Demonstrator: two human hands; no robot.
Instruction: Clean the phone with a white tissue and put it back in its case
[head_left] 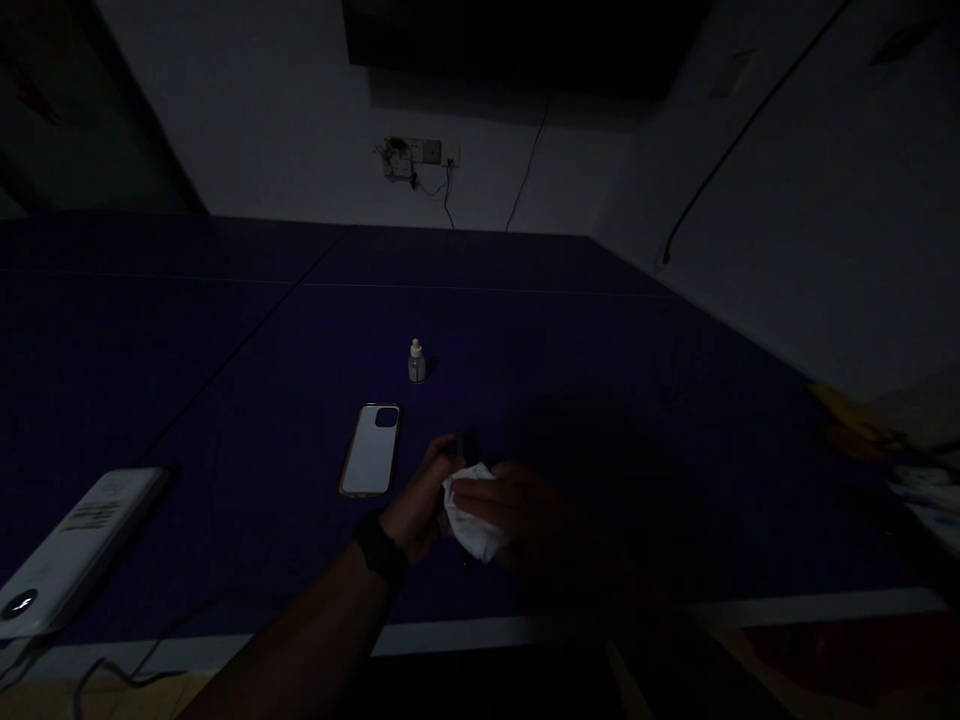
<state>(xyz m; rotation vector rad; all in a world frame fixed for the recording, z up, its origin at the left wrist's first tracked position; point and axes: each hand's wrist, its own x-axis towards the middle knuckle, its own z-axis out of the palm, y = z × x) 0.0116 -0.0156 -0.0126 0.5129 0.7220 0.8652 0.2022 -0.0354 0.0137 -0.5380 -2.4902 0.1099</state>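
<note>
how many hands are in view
2. The left hand, with a dark band at its wrist, and the right hand, deep in shadow, meet at a white cloth near the front of the blue table.

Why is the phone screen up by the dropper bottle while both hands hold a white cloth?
The head view shows the phone back up, not screen up. Otherwise right: dropper bottle nearby, left hand and right hand holding the white cloth.

A matt white cloth (469, 515) and a glossy phone case (370, 455).
</note>
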